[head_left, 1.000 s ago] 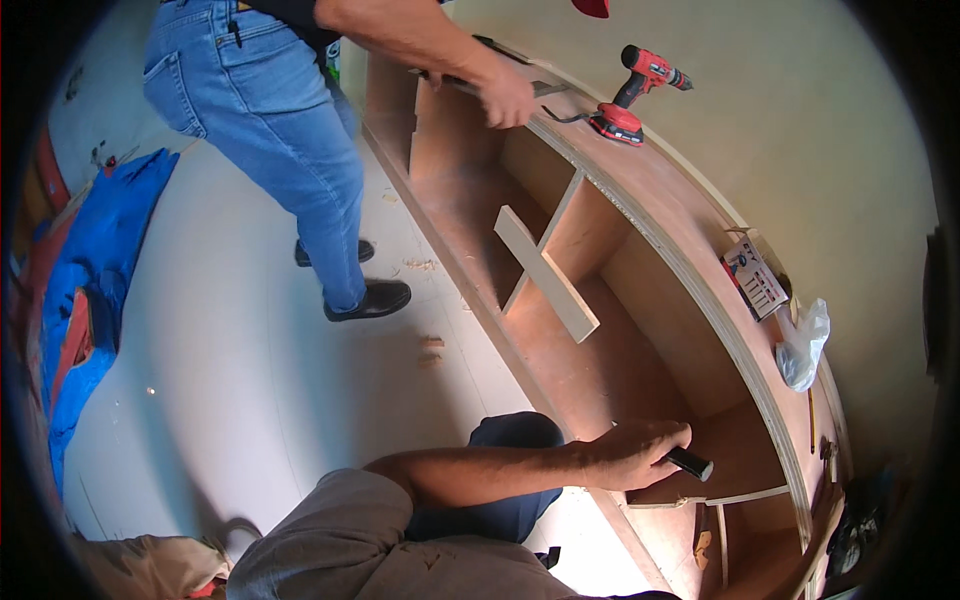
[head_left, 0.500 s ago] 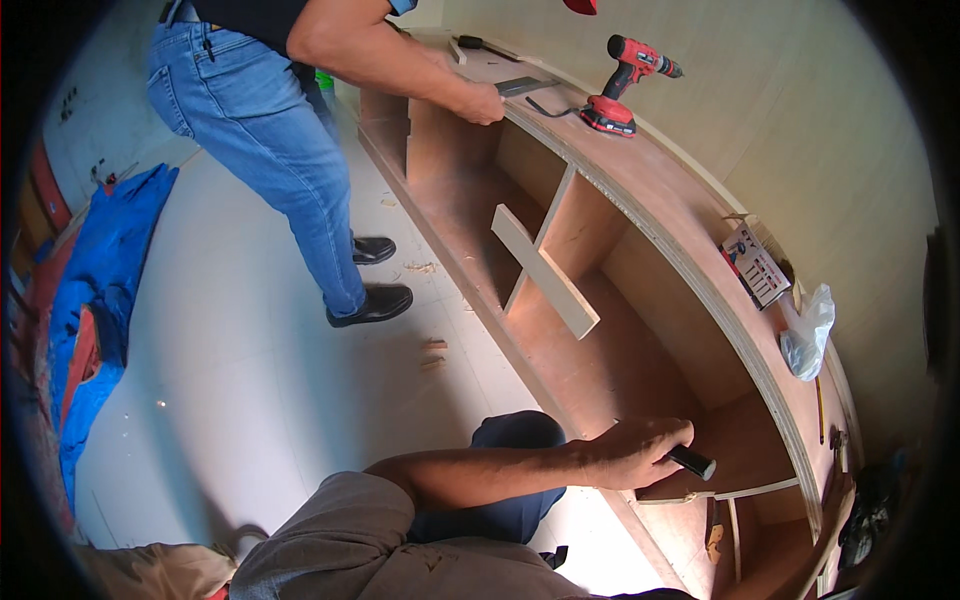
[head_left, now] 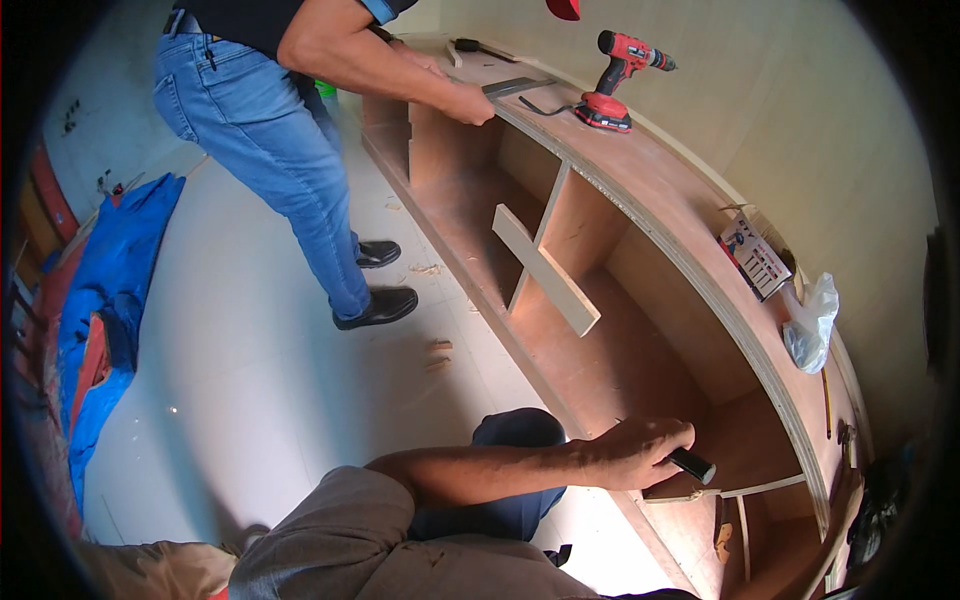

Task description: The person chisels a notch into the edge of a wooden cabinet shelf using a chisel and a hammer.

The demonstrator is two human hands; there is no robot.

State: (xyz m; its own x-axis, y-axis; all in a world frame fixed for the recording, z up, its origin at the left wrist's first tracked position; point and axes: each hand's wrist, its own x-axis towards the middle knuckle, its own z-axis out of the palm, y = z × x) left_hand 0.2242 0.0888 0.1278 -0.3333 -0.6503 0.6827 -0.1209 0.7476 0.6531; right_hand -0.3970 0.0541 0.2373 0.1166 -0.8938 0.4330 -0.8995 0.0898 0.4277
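Observation:
My left hand is closed around a black cylindrical tool handle over the near compartment of a long, open wooden cabinet; the tool's working end is hidden. A small pale shaving lies on the divider edge just below my hand. An orange-brown object is in the small compartment beneath. I cannot make out my right hand. Farther along, a loose pale board crosses a vertical divider at a slant.
A co-worker bends at the cabinet's far end, hands by a metal strip. A red cordless drill, box and plastic bag sit on top. Blue tarp and wood scraps lie on the floor.
The co-worker's arm has moved left along the far edge of the cabinet top, and the view has shifted slightly. My left hand keeps its grip on the handle in nearly the same place.

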